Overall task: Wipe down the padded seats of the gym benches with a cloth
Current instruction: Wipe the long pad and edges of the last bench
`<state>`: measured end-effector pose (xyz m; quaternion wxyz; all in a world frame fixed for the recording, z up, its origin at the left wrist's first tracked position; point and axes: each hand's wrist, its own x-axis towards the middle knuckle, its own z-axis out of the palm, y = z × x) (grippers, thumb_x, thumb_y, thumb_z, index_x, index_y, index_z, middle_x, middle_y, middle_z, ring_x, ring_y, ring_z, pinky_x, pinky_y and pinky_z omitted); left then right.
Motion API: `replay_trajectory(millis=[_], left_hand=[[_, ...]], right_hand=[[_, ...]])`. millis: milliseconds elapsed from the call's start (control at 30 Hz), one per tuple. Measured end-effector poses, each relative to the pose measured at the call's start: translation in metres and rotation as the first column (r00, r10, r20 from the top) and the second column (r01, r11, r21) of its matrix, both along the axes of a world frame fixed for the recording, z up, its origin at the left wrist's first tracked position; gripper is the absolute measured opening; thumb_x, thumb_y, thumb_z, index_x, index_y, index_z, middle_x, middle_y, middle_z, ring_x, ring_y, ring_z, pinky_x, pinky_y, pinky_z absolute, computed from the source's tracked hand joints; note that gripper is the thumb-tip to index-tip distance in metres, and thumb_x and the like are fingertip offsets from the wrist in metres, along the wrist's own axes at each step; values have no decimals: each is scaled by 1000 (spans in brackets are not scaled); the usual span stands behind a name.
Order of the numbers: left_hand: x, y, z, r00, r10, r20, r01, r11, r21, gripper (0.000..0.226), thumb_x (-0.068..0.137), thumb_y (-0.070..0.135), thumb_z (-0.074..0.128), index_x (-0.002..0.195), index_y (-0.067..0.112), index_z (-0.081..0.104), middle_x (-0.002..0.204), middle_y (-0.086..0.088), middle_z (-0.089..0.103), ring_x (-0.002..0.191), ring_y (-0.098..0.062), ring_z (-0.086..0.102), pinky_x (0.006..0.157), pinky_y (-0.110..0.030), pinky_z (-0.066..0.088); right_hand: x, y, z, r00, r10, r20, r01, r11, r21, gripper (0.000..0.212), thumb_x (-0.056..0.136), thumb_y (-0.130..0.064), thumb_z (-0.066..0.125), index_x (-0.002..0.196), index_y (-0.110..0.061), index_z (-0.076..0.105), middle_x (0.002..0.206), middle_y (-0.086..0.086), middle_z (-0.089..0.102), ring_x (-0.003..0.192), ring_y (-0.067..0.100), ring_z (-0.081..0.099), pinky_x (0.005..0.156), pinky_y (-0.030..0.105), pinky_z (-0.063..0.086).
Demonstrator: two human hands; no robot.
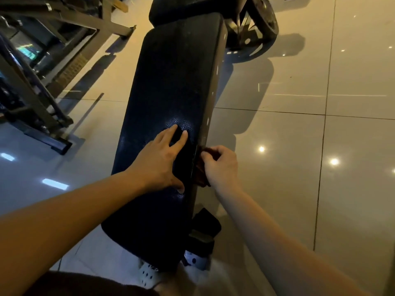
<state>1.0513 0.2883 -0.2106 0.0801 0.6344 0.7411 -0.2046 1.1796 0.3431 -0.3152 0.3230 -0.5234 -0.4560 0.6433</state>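
A long dark padded bench seat (171, 82) runs from the bottom centre away toward the top of the head view. My left hand (162, 159) lies flat on the seat's near half, fingers straight and spread. My right hand (220, 165) is at the seat's right side edge, fingers curled round a dark reddish-brown cloth (201, 174) pressed against the side of the padding. Most of the cloth is hidden between my hand and the bench.
A second dark pad (181, 9) and a weight plate (265, 20) on a frame stand beyond the bench's far end. A metal machine frame (42, 60) stands at the left. Glossy floor tiles (320, 135) stretch to the right. White perforated shoes (149, 274) show under the bench's near end.
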Motion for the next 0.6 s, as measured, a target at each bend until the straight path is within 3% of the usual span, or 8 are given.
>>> replay_trajectory(millis=[133,333,467,600], left_hand=[[3,-1,1,1000,4,-13,-4,1000,-11,144,62,67,84,160,29,-14,168,-3,-16,156,-27,-9,124,-49,13],[-3,2,0,1000,-10,-3,9,1000,-21,143,62,68,83,160,28,-13,168,-4,-15,156,-29,-8,124,-49,12],[-3,1,-1,1000,-14,2,14,1000,-5,145,60,69,84,160,29,-12,168,-4,-16,156,-29,-8,123,-49,12],[-1,-1,-2,1000,-23,-18,23,1000,-11,145,59,70,83,160,28,-12,168,-4,-15,156,-29,-7,123,-49,12]], right_hand=[[-2,5,-9,999,-36,-11,35,996,-83,4,96,-23,66,95,-22,70,86,-1,72,82,19,72,77,43,63],[6,-24,1,999,42,-2,-42,997,-62,10,93,-19,67,84,-23,68,79,-1,70,75,15,70,73,43,63],[0,22,22,994,-67,-88,73,995,65,7,94,-17,69,89,-21,68,81,-5,67,78,9,66,72,30,57],[-9,26,22,973,-171,-156,179,983,34,9,96,-20,65,89,-24,64,85,-1,68,82,15,69,78,41,61]])
